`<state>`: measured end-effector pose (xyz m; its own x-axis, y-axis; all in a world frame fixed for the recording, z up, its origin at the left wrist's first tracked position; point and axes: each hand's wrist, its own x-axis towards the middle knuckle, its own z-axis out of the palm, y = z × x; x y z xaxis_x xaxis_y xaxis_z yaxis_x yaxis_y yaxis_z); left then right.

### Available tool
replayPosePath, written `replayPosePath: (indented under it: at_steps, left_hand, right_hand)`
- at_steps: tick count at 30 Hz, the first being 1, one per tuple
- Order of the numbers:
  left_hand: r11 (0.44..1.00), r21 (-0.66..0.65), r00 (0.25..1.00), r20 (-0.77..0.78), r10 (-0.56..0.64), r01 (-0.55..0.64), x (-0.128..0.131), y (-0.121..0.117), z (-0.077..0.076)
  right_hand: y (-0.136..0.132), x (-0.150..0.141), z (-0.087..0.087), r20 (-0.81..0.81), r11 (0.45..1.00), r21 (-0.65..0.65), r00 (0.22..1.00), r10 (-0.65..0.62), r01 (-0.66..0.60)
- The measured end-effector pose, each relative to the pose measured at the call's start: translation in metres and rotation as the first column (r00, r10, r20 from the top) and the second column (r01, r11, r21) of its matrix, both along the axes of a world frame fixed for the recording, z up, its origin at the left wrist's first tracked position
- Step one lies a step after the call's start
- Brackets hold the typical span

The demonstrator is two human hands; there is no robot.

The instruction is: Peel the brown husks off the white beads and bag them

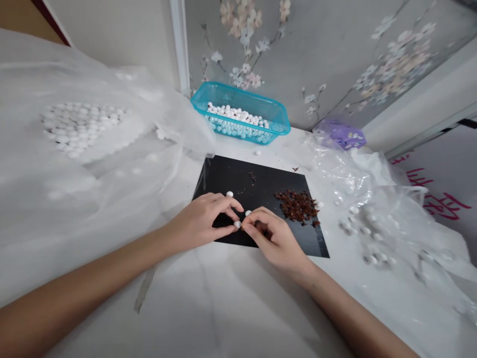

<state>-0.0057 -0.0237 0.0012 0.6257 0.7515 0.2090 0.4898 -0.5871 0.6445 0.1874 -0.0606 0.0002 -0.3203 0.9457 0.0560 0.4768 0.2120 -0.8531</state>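
Note:
Both hands meet over the near edge of a black mat (227,174). My left hand (203,221) pinches a small white seed (237,224) between thumb and forefinger. My right hand (274,238) is curled with its fingertips pressed against that same seed. Another white seed (248,213) lies just above the fingers, and a third (229,194) sits on the mat behind my left hand. A heap of reddish-brown husk bits (297,205) lies on the mat to the right of my right hand.
A teal basket (276,112) with several white seeds stands at the back by the wall. A big clear bag with white seeds (80,127) fills the left. Crumpled plastic with loose seeds (367,223) lies right, near a purple packet (345,134).

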Motion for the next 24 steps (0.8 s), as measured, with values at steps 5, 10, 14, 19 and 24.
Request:
replayPosePath:
  at_steps: [5,10,14,19,24]
  left_hand:
    - [1.0,-0.019,1.0,-0.004,0.024,-0.024,0.0039,-0.0031,0.0012]
    - [0.999,-0.024,0.999,0.013,0.042,-0.042,0.0063,-0.006,0.0008]
    - [0.998,-0.018,0.998,0.026,0.053,-0.052,0.0075,-0.0074,-0.0007]
    - [0.998,-0.026,0.997,0.039,0.059,-0.058,0.0087,-0.008,-0.0006]
    - [0.998,-0.038,0.997,0.054,0.054,-0.052,0.0095,-0.0085,0.0004]
  right_hand:
    - [-0.0002,-0.0005,-0.0003,0.024,1.0,0.013,1.0,-0.01,0.009]
    - [-0.0007,-0.0011,0.0001,0.044,1.0,0.026,0.999,-0.013,0.012]
    - [-0.0013,-0.0024,-0.0001,0.06,0.999,0.036,0.998,-0.03,0.027]
    - [-0.0002,-0.0041,-0.0041,0.014,0.995,0.061,0.997,-0.075,0.074]
    - [0.002,-0.0053,-0.0073,-0.061,0.994,0.028,0.992,-0.108,0.11]
